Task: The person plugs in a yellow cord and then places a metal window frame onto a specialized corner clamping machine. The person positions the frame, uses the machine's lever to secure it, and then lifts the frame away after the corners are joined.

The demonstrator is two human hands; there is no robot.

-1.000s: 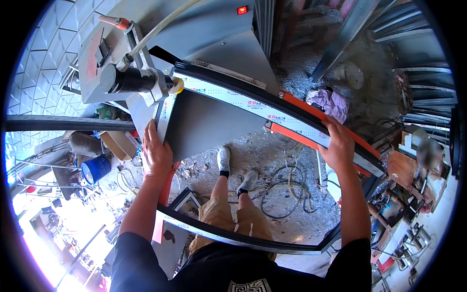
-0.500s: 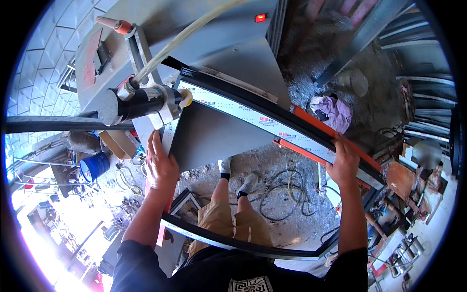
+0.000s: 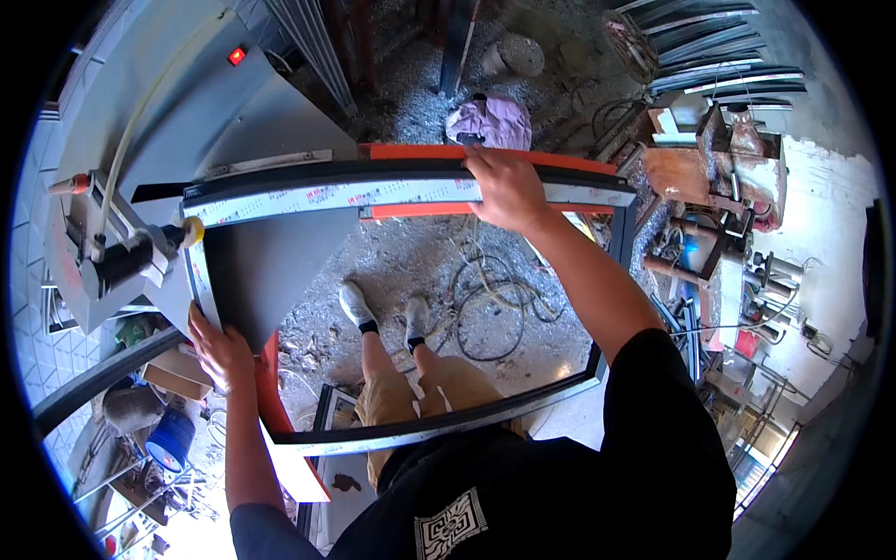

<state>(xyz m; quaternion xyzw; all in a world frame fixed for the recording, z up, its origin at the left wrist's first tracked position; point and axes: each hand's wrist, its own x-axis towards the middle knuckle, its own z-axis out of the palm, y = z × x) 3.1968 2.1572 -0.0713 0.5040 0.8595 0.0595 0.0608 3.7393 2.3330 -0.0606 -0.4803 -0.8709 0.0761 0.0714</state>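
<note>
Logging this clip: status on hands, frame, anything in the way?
Left hand on frame, left side. Right hand gripping far side. Yellow-tipped black cylinder close by far-left corner.

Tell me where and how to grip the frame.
The frame is probably best gripped by its slim right bar and near bar, hands coming from outside, fingers curling into the open middle; the far-left corner sits close to the yellow tip.

A white-tiled wall (image 3: 35,350) curves along the left; a pale, patchy wall (image 3: 812,201) rises at the right. The grey floor (image 3: 401,266) is littered with shiny scraps (image 3: 420,117), long metal bars (image 3: 705,58) crowd the upper right, and strong light (image 3: 198,534) washes out the lower left.
</note>
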